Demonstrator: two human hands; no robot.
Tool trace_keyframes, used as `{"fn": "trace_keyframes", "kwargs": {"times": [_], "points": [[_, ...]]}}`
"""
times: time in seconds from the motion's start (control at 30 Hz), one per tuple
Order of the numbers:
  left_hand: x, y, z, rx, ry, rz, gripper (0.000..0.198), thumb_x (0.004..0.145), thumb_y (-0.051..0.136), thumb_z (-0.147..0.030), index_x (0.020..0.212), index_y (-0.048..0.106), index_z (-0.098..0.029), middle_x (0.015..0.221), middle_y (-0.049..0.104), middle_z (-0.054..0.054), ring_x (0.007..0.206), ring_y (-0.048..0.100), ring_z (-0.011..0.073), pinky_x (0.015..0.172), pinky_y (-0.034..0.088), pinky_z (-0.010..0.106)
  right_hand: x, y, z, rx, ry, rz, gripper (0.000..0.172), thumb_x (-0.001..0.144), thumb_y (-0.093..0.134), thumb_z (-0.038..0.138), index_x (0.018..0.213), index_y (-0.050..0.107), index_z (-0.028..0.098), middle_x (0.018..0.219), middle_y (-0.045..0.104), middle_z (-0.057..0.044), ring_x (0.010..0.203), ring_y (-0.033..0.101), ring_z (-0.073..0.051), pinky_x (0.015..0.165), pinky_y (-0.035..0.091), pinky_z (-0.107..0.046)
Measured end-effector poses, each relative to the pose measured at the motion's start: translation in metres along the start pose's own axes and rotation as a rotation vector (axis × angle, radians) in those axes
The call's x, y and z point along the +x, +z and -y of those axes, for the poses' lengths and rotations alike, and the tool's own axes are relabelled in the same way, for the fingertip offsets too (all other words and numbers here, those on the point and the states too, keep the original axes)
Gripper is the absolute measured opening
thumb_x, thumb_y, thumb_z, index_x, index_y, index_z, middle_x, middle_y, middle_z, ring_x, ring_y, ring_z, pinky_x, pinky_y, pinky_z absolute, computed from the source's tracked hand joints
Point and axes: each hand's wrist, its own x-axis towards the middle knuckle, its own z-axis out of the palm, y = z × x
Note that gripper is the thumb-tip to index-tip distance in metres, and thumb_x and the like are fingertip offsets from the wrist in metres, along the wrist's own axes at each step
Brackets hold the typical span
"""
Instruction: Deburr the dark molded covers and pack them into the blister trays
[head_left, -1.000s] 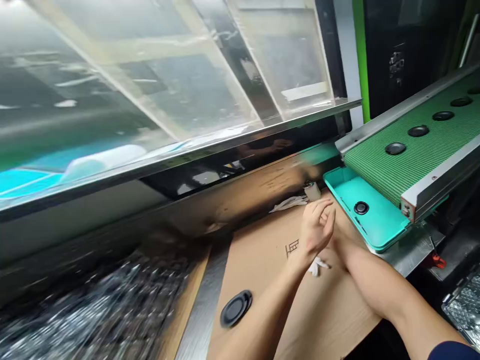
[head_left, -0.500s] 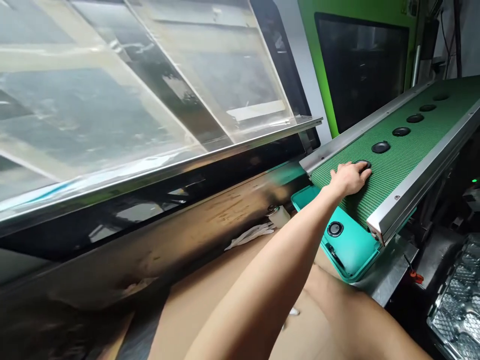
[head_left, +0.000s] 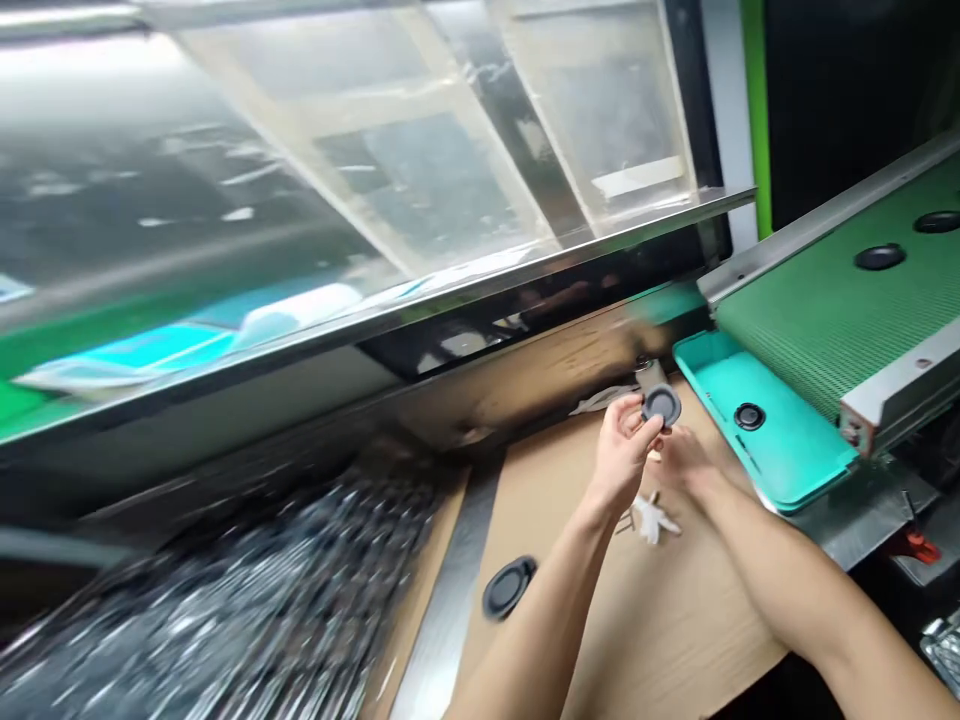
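My left hand (head_left: 626, 445) pinches a dark round plastic disc (head_left: 661, 405) with a raised rim, held up above the cardboard sheet (head_left: 705, 600). Just behind and to the right of it, close to the disc, is my right hand (head_left: 684, 458); its fingers are mostly hidden and blurred. Another black disc (head_left: 508, 588) lies on the cardboard beside my left forearm. White scraps (head_left: 656, 520), perhaps a small cloth or glove piece, lie below my hands.
A teal tray (head_left: 806, 455) holding a black round part (head_left: 749, 416) stands under the end of a green conveyor belt (head_left: 810, 330), which carries more black discs (head_left: 880, 257). Stacked clear plastic trays (head_left: 225, 600) fill the lower left. A red-handled tool (head_left: 919, 545) lies at right.
My left hand has come off the belt, bringing a disc back over the cardboard. My right hand has come up beside it. The view has swung left.
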Motion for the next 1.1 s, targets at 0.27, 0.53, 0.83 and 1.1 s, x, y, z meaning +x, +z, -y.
{"fn": "trace_keyframes", "kwargs": {"times": [0.27,0.53,0.83,1.1], "points": [[-0.066,-0.121,0.056,-0.310,-0.206,-0.287,0.056,0.058,0.096,-0.031,0.102,0.063,-0.019,0.084,0.069,-0.002,0.061,0.059,0.0048,0.051,0.037,0.016,0.007,0.017,-0.011,-0.074,-0.045,0.025,0.039,0.098,0.057,0.037,0.131,0.070,0.022,0.125,0.070,-0.012,0.119,0.057,-0.028,0.105,0.039,-0.039],[-0.057,-0.139,0.050,-0.638,-0.246,-0.369,0.027,0.067,0.081,-0.018,0.089,0.064,-0.019,0.078,0.065,-0.004,0.056,0.050,0.0050,0.047,0.034,0.018,-0.012,-0.015,0.028,-0.012,-0.064,0.163,0.032,0.091,0.065,0.055,0.092,0.072,0.024,0.082,0.072,-0.005,0.076,0.063,-0.020,0.069,0.042,-0.031],[-0.057,-0.137,0.043,-0.875,-0.348,-0.282,0.012,0.094,0.054,-0.015,0.102,0.062,-0.018,0.104,0.076,0.011,0.091,0.074,0.0235,0.093,0.059,0.051,-0.020,0.004,0.053,0.342,-0.255,-0.019,0.022,0.096,0.059,0.038,0.101,0.071,0.020,0.085,0.069,-0.003,0.075,0.060,-0.016,0.069,0.043,-0.028],[-0.058,-0.115,0.043,-0.907,-0.393,-0.152,0.043,0.108,0.035,-0.037,0.101,0.067,-0.009,0.105,0.075,0.019,0.095,0.074,0.0239,0.096,0.057,0.038,-0.026,0.020,0.062,0.296,-0.401,-0.191,0.020,0.099,0.059,0.031,0.106,0.073,0.019,0.092,0.070,-0.007,0.084,0.065,-0.020,0.077,0.049,-0.033]]}}
